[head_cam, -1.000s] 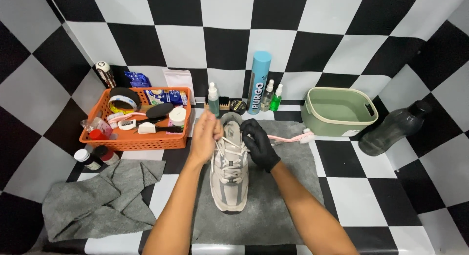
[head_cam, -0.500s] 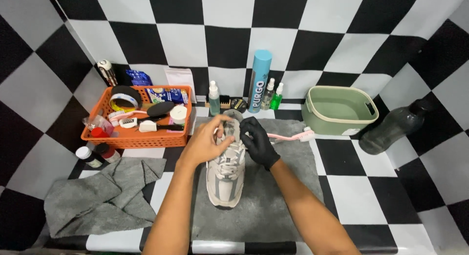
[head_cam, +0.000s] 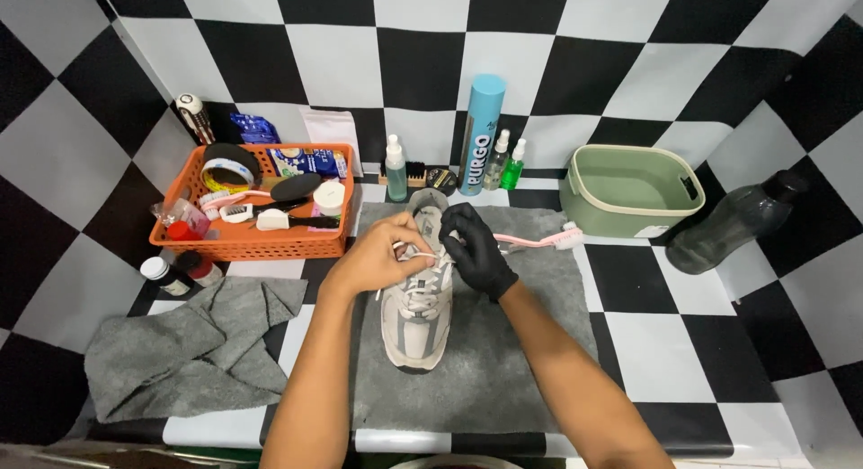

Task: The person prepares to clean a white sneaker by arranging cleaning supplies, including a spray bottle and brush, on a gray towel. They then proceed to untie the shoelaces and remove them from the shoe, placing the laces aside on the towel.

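Grey-and-white sneaker (head_cam: pixel 415 314) flat on a grey mat (head_cam: pixel 503 370) in the middle of the checkered worktop (head_cam: pixel 683 343), long axis running straight away from the body, toe nearest, heel and collar toward the back wall. Bare left hand (head_cam: pixel 382 258) over the upper lacing, fingers (head_cam: pixel 415 240) pinched together on a white lace (head_cam: pixel 421 255). Black-gloved right hand (head_cam: pixel 476 249) just beside it on the shoe's right side, fingers curled shut at the tongue, on the lace as well as far as can be told. Pink toothbrush (head_cam: pixel 539 242) just behind the glove. Orange basket (head_cam: pixel 247 240) to the left, green tub (head_cam: pixel 629 192) to the right.
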